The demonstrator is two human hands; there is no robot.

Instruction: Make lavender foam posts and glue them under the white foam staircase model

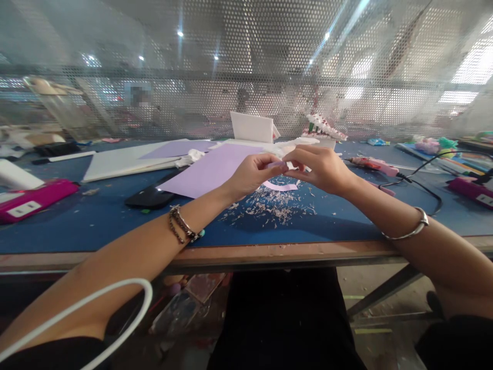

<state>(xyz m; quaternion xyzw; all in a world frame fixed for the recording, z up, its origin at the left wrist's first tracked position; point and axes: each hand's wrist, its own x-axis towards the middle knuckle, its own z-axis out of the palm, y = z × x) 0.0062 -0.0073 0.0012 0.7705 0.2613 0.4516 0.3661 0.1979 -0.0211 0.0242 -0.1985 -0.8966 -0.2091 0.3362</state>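
My left hand (252, 173) and my right hand (321, 168) meet above the blue table (115, 221), fingers pinched together. Between their fingertips they hold a thin lilac paper strip (278, 186) that curls down below the hands. Exactly how each finger grips it is hard to see. A large lilac paper sheet (210, 170) lies flat just left of my left hand. Paper scraps (273, 205) are scattered on the table under the hands.
A black phone (151, 197) lies left of the lilac sheet. A pink box (33, 199) sits at far left. White boards (123, 160) and a folded white card (252, 127) lie behind. A pink glue gun (372, 165) with black cable is at right. Perforated metal screen at back.
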